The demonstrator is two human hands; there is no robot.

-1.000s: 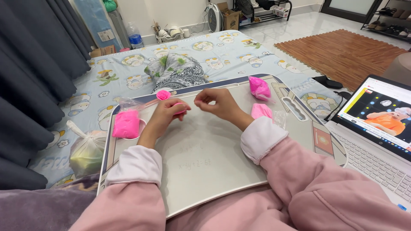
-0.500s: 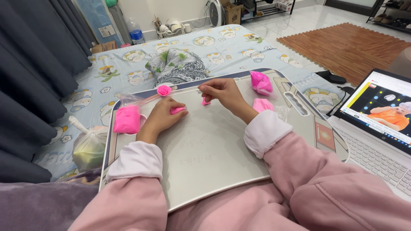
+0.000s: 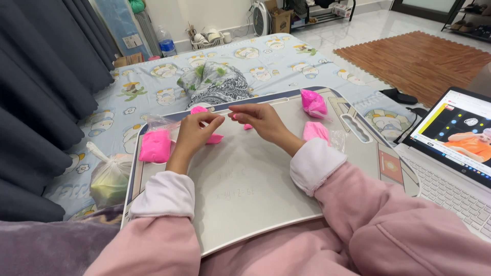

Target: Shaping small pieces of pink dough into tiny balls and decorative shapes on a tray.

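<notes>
Two hands meet near the far middle of your lap table (image 3: 266, 204), and most of its white top lies bare between them and your sleeves. Your left hand (image 3: 197, 134) comes in with the wrist raised, fingers curled and pinched together at the tips; your right hand (image 3: 258, 118) reaches across from the right, palm turned down, fingertips closed on a small pink clay bit (image 3: 234, 116), though the view is too small to say whether both hands grip the same bit. Two more scraps lie on the board right by them: a flat pink piece (image 3: 215, 138) just under your left fingers and a tiny pink crumb (image 3: 247, 126) beneath your right hand. At the left edge sits a pink block in clear wrap (image 3: 155, 145), close to the rim. Along the far edge a small pink ball (image 3: 198, 109) rests near the raised lip. On the right, a bagged pink lump (image 3: 313, 102) lies at the far corner and another pink lump (image 3: 316, 131) sits just beside your right cuff, near the handle slot (image 3: 355, 128). Off the table's right edge an open laptop (image 3: 455, 153) stands close by. To the left, a tied plastic bag (image 3: 109, 176) rests on the patterned bed sheet (image 3: 153, 87), touching the table's edge.
</notes>
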